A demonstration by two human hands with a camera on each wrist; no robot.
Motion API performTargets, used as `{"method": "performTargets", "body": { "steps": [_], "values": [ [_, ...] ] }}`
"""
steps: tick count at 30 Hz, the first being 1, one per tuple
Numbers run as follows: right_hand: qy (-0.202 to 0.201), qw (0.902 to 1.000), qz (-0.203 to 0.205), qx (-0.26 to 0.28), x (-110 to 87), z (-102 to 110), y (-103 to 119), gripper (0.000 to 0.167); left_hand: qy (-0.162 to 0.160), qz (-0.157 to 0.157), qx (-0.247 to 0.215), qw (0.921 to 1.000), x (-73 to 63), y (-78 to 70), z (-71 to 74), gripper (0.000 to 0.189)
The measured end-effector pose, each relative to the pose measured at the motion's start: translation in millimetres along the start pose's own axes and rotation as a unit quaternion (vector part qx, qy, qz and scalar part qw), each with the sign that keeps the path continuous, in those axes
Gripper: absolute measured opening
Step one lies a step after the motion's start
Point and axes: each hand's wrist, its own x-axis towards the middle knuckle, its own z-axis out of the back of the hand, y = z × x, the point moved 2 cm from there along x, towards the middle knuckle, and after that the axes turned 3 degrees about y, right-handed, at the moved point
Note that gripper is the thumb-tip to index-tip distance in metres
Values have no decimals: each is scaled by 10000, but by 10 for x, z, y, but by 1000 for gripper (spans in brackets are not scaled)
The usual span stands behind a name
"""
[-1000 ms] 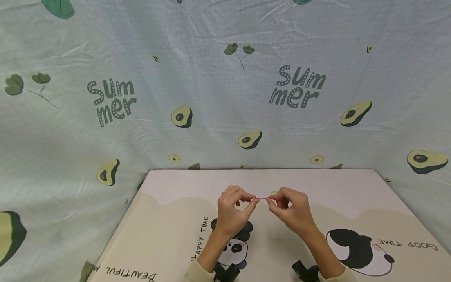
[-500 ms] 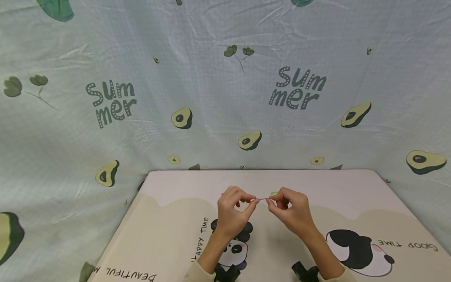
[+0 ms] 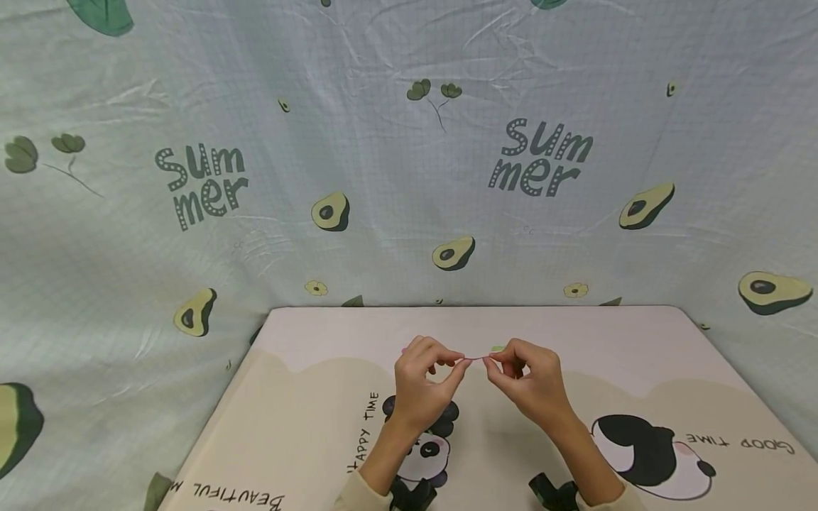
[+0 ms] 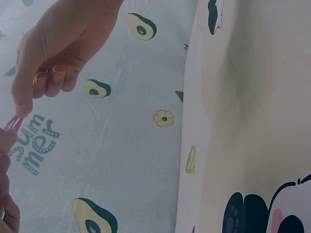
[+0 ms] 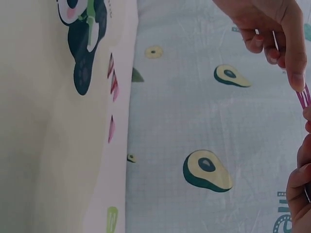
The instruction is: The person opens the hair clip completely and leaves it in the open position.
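A pink snap hair clip [image 3: 476,358] is stretched between my two hands, one end in each, over the far part of the table. My left hand [image 3: 422,380] pinches its left end between thumb and fingers; my right hand [image 3: 532,380] pinches the other end the same way. In the right wrist view, the clip [image 5: 304,98] shows its slotted, pronged shape between the fingertips. A green snap hair clip [image 4: 191,159] lies on the table close by, partly hidden behind my right hand in the head view.
Several pink hair clips [image 5: 112,128] lie near the table's far edge, mostly hidden behind my left hand in the head view. The table [image 3: 287,411] bears panda and dog prints. A cloth [image 3: 383,142] with avocado prints hangs behind it.
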Motion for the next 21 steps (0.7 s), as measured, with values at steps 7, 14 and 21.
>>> {"method": "performTargets", "body": {
  "steps": [7, 14, 21],
  "values": [
    [-75, 9999, 13, -105, -9, -16, 6, 31, -83, -55, 24, 9999, 0, -11, 6, 16],
    [-102, 9998, -65, -179, -17, -17, 34, 30, -137, -111, 60, 9998, -4, -13, 8, 15],
    [-154, 9997, -2, -192, -21, -28, 36, 30, -156, -106, 69, 9998, -18, -5, 5, 15]
  ]
}}
